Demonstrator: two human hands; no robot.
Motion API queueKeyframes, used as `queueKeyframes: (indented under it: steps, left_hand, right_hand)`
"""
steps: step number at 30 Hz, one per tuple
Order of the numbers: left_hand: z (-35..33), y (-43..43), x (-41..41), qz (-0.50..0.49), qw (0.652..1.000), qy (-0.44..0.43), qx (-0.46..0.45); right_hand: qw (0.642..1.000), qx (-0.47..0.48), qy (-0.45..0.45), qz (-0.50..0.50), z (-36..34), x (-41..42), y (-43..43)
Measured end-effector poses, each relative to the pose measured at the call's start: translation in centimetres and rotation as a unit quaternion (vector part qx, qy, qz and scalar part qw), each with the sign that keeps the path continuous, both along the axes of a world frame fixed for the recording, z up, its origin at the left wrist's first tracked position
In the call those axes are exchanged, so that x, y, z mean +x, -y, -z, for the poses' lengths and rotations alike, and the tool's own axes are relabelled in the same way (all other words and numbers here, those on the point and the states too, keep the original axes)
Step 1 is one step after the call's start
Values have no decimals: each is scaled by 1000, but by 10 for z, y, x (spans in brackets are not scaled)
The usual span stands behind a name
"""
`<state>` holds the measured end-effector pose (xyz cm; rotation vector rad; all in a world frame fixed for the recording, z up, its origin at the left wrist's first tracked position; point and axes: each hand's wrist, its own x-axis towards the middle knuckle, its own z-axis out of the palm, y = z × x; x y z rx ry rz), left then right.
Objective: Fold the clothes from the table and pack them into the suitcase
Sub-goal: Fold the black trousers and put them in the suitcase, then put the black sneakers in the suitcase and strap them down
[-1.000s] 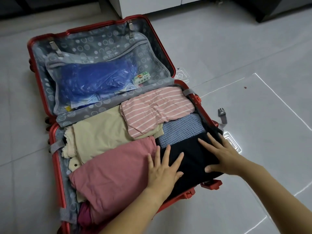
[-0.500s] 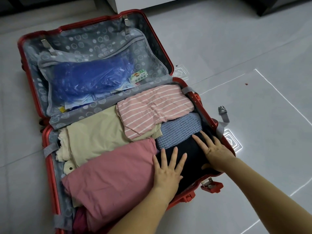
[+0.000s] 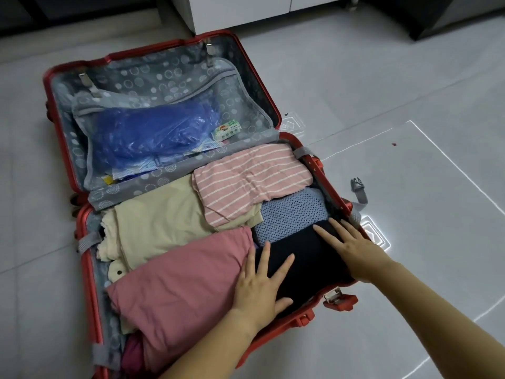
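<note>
A red suitcase [image 3: 87,258] lies open on the floor. Its near half holds folded clothes: a pink garment [image 3: 180,280], a cream one [image 3: 161,217], a pink striped one [image 3: 251,176], a light blue knit [image 3: 292,212] and a dark navy garment [image 3: 306,258] at the right corner. My left hand [image 3: 259,285] lies flat with spread fingers across the edge between the pink and the navy garment. My right hand [image 3: 352,247] presses flat on the navy garment beside the suitcase's right wall.
The lid half holds a zipped mesh pocket with a blue plastic bag [image 3: 153,132] and a small tissue pack [image 3: 227,130]. A grey strap with a buckle [image 3: 358,187] hangs outside on the right. White cabinet base [image 3: 240,9] stands behind. Grey tile floor surrounds.
Both hands stay flat on the navy garment. The right hand has slid slightly inward along it and the view has shifted, so the suitcase sits lower and more to the right.
</note>
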<state>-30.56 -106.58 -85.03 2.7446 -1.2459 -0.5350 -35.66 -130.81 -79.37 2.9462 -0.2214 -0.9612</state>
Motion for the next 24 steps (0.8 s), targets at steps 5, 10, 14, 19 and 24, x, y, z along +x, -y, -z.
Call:
queueKeyframes:
  steps: [5,10,14,19,24]
  left_hand:
    - [9,14,-4,2,999,-3,41]
    - [-11,8,8,47,995,-75,51]
    - [-55,-25,43,27,987,-159,-23]
    - [-132,-86,105,-109,978,-138,-111]
    - [-268,-125,162,-273,919,-151,-240]
  right_hand:
    - [998,-59,17,10,21,13,-13]
    - [994,-110,19,8,19,14,-20]
    - [991,-125,-38,35,-19,37,-45]
    - [998,61,8,17,-101,86,-112]
    - [939,291,178,49,-224,143,-183]
